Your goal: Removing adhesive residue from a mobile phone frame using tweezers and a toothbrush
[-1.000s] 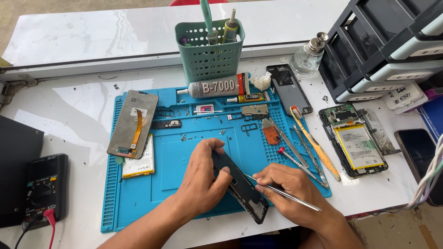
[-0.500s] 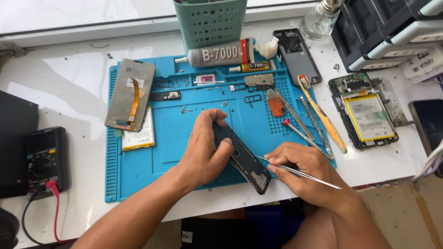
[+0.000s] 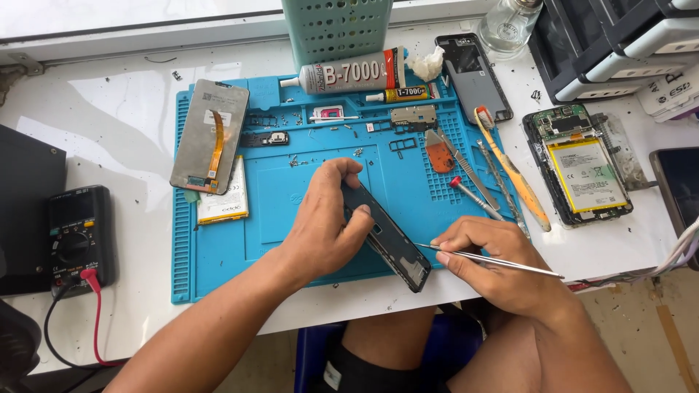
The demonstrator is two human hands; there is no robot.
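Observation:
My left hand (image 3: 324,225) grips a dark phone frame (image 3: 389,244) that lies slanted on the blue work mat (image 3: 291,175), with fingers over its upper end. My right hand (image 3: 491,266) pinches thin metal tweezers (image 3: 488,258) whose tip touches the frame's lower right edge near the table's front. Both forearms reach in from the bottom of the view.
On the mat lie a detached screen with an orange flex cable (image 3: 210,136), a white battery (image 3: 222,200), two glue tubes (image 3: 349,73), small parts and several hand tools (image 3: 480,175). An opened phone (image 3: 582,167) lies to the right, a multimeter (image 3: 73,236) to the left, a green basket (image 3: 336,29) behind.
The view has dropped and moved closer. My hands stay on the frame, and the tweezers' tip stays at its lower edge.

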